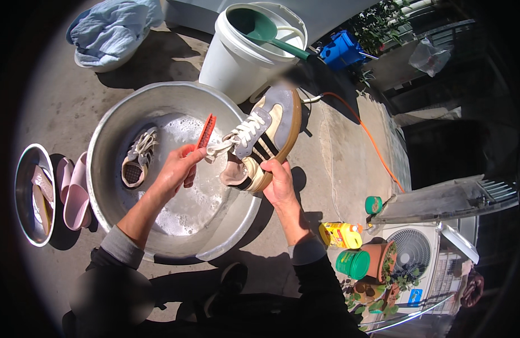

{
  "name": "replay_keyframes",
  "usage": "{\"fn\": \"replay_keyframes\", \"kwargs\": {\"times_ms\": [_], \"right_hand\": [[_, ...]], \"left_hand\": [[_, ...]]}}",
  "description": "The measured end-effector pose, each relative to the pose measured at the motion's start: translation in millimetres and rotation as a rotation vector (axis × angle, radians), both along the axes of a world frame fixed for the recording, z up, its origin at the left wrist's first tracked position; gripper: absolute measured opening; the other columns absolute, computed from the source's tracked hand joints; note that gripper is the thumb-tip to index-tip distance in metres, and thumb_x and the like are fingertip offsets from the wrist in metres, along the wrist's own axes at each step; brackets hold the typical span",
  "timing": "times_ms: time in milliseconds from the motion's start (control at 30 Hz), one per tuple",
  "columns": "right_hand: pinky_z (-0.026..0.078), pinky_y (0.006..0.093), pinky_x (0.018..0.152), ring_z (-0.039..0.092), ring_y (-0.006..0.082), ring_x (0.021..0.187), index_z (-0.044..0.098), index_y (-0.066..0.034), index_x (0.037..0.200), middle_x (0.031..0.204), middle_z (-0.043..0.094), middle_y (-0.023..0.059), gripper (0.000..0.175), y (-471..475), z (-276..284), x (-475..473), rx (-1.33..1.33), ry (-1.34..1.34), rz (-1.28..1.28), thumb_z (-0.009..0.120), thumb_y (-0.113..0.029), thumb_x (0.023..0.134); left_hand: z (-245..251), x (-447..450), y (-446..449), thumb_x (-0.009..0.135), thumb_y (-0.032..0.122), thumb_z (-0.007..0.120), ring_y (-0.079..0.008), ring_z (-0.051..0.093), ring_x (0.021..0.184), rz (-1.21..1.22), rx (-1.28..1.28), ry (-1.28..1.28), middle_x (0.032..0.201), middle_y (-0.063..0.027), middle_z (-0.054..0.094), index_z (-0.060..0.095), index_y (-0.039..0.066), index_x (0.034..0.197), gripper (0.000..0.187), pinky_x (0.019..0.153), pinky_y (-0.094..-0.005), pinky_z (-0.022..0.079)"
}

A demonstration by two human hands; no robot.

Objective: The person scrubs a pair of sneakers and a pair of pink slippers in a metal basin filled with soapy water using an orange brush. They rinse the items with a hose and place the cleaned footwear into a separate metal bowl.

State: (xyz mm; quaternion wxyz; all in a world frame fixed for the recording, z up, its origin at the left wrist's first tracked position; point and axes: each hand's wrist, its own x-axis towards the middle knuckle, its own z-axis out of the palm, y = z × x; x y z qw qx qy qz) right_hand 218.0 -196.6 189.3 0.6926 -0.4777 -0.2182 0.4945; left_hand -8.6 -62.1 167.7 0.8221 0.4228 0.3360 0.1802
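Observation:
A grey and cream sneaker (270,126) with black stripes and a gum sole is raised over the right rim of a large metal basin (105,139). My right hand (279,181) grips it by the sole near the heel. In my left hand (179,169) is a red brush (206,131), bristles towards the sneaker; the fingertips are close to its white laces, and whether they touch cannot be told. Sudsy water (175,215) lies in the basin. A second sneaker (139,160) rests inside at the left.
Behind the basin stands a white bucket (230,59) with a green dipper (260,31) on top. Pink slippers (77,194) and a metal bowl (18,190) holding insoles are at left. A yellow bottle (340,235) and green tub (352,264) stand at right.

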Motion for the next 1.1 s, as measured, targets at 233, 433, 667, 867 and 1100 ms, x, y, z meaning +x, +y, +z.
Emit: {"fn": "replay_keyframes", "kwargs": {"times_ms": [233,433,667,867,1100], "right_hand": [[0.049,0.0304,0.087,0.059,0.0123,0.085,0.058,-0.0009,0.105,0.092,0.060,0.0020,0.025,-4.5,11.3,0.9,0.003,0.009,-0.027,0.057,-0.002,0.079],[0.046,0.0338,0.098,0.060,0.0177,0.107,0.054,0.0032,0.127,0.116,0.062,0.0070,0.048,-4.1,27.4,-0.4,0.070,-0.028,0.023,0.055,-0.001,0.079],[0.045,0.0324,0.099,0.061,0.0185,0.108,0.056,0.0013,0.128,0.120,0.063,0.0068,0.050,-3.4,52.0,1.5,0.095,-0.265,0.025,0.055,0.002,0.078],[0.043,0.0330,0.102,0.060,0.0206,0.113,0.056,0.0019,0.129,0.123,0.063,0.0097,0.054,-1.3,73.9,-5.0,0.128,-0.376,0.001,0.057,0.004,0.075],[0.044,0.0335,0.103,0.056,0.0216,0.119,0.040,-0.0015,0.145,0.135,0.054,0.0125,0.077,7.6,118.6,-24.4,0.063,-1.314,-0.052,0.070,0.009,0.075]], "left_hand": [[-7.0,4.4,-6.1,0.094,0.038,0.065,-0.0080,0.032,0.044,-0.028,-0.026,0.023,0.055,0.0055,0.034,0.052,0.010,0.089,0.032,0.042,-0.0271,0.026],[-11.8,3.2,-5.7,0.093,0.036,0.065,-0.0080,0.033,0.044,-0.033,-0.061,0.065,0.055,0.0054,0.035,0.052,0.010,0.090,0.030,0.042,-0.0270,0.025],[-21.1,-1.8,-1.5,0.093,0.034,0.066,-0.0081,0.031,0.043,0.008,-0.104,0.073,0.055,0.0051,0.035,0.052,0.010,0.092,0.027,0.043,-0.0273,0.024],[-22.7,-4.8,1.7,0.092,0.035,0.066,-0.0083,0.032,0.043,-0.004,-0.093,0.040,0.054,0.0046,0.036,0.057,0.007,0.103,0.031,0.043,-0.0274,0.025],[-34.6,-5.9,6.0,0.091,0.037,0.068,-0.0088,0.033,0.043,0.002,-0.086,0.029,0.054,0.0040,0.037,0.056,0.006,0.102,0.035,0.042,-0.0279,0.026]]}}
